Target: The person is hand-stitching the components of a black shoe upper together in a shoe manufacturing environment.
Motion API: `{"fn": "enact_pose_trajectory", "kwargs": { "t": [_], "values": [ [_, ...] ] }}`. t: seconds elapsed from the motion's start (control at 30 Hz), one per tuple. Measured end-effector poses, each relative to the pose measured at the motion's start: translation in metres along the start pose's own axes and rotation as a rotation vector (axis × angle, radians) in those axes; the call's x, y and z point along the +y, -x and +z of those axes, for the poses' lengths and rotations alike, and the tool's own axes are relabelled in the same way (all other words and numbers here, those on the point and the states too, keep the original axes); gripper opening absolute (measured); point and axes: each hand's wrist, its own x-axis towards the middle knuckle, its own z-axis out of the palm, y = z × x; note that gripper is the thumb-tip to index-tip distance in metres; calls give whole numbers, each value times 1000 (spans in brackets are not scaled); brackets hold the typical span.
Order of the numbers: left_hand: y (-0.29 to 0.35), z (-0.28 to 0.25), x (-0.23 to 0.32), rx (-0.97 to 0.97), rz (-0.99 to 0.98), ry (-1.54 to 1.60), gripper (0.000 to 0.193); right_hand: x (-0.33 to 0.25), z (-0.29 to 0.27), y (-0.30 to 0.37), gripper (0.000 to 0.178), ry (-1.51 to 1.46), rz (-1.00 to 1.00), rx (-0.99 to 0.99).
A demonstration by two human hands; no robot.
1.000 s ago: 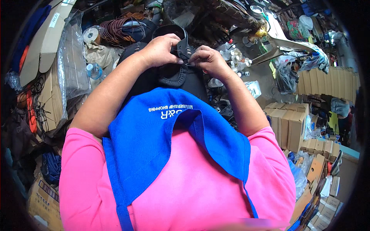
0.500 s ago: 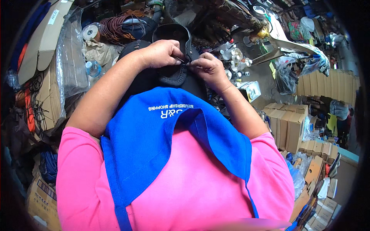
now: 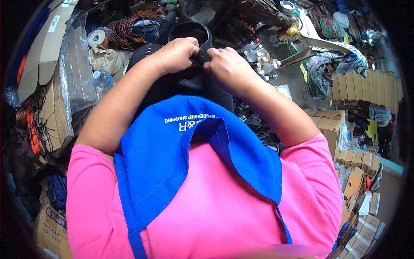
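Observation:
A black leather piece [image 3: 206, 48] with an upright looped band stands over my lap, above the blue apron [image 3: 164, 125]. On its left side my left hand [image 3: 183, 54] is closed, fingers curled at the leather's edge. My right hand [image 3: 226, 64] is closed too, back upward, with its fingertips against the right side of the band. A thin pale line shows between the two hands; whether it is a tool or thread I cannot tell. The right fingertips are partly hidden, and what they pinch is too small to make out.
Several white bottles [image 3: 263, 60] stand beyond my right hand. To the left are a clear plastic bottle [image 3: 102, 78], a spool [image 3: 98, 38] and a coil of brown cord [image 3: 131, 32]. Cardboard sheets [image 3: 49, 47] lean at far left; cardboard boxes [image 3: 330, 129] are stacked at right.
My right hand has turned back-up and shifted slightly up and left, its elbow swinging outward. The left hand has moved up a little. The lower stitched part of the leather is now more hidden.

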Motion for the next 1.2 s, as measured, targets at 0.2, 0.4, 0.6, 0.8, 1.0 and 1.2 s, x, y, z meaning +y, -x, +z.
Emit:
{"fn": "enact_pose_trajectory", "kwargs": {
  "t": [0.2,0.4,0.6,0.8,1.0,1.2],
  "values": [
    [-5,6,-17,117,19,145,25,10,0,11,15,-130,34,50],
    [-9,8,-15,204,6,163,29,13,24,2,18,-227,97,105],
    [26,1,18,546,-114,-10,27,31,37,24,15,-696,151,228],
    [37,14,27,167,-212,107,22,45,39,49,28,-1989,420,93],
    [39,10,17,113,-243,479,22,35,42,49,26,-1715,527,148],
    [60,-22,23,-66,-320,375,24,5,23,31,26,-749,576,35]
  ]
}}
